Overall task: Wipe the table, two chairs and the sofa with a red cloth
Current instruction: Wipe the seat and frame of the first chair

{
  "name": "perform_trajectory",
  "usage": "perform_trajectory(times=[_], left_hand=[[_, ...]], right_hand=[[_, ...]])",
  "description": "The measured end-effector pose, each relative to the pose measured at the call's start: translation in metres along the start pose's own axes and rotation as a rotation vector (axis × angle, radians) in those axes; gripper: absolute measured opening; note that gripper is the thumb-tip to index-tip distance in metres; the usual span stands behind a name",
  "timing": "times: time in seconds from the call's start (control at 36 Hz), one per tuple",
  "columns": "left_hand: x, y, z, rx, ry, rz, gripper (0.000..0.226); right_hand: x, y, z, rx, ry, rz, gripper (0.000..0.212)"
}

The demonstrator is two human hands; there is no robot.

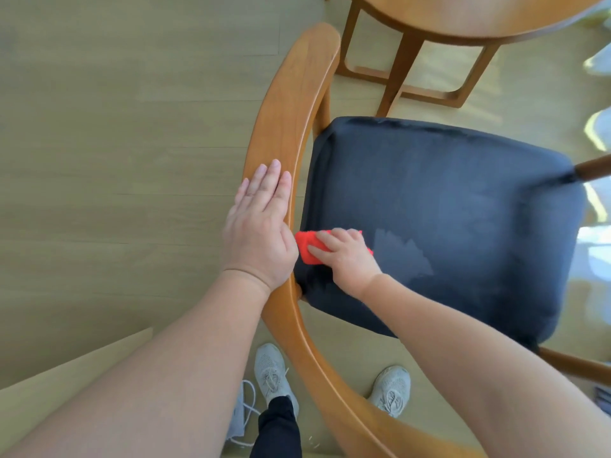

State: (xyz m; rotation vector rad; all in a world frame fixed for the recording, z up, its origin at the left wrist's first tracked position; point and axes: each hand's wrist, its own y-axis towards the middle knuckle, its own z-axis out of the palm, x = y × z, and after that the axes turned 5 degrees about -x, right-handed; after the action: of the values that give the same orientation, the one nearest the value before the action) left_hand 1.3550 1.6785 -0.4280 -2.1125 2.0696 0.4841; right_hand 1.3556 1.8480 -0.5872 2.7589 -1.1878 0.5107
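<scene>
Our left hand point(258, 226), flat, steadies the chair point(297, 94) while our right hand point(347, 259) grips the cloth point(305, 247), wiping its seat point(446, 200).

The bunched red cloth point(305, 248) lies gripped under the right hand point(347, 257) on the dark padded seat of the wooden chair point(446, 200), beside its curved backrest, the round wooden counter point(479, 18) beyond.

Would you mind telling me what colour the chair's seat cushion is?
The seat cushion is dark navy blue, plain, with no pattern; the head view shows it.
</scene>
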Motion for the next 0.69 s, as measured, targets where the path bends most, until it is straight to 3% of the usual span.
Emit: perform_trajectory(times=[0.22, 0.36, 0.5, 0.69], left_hand=[[-0.002, -0.001, -0.004, 0.040, 0.028, 0.006, 0.061], [-0.003, -0.001, -0.006, 0.119, 0.068, 0.155, 0.057], [-0.003, -0.001, -0.006, 0.121, 0.080, 0.151, 0.058], [-0.003, -0.001, -0.007, 0.108, 0.056, 0.146, 0.055]], right_hand=[[0.016, -0.069, 0.014, 0.139, -0.009, -0.251, 0.058], [0.009, -0.087, 0.004, 0.196, -0.034, -0.383, 0.052], [-0.015, -0.077, 0.000, 0.163, -0.045, -0.486, 0.049], [-0.065, -0.055, -0.014, -0.005, -0.081, -0.359, 0.044]])
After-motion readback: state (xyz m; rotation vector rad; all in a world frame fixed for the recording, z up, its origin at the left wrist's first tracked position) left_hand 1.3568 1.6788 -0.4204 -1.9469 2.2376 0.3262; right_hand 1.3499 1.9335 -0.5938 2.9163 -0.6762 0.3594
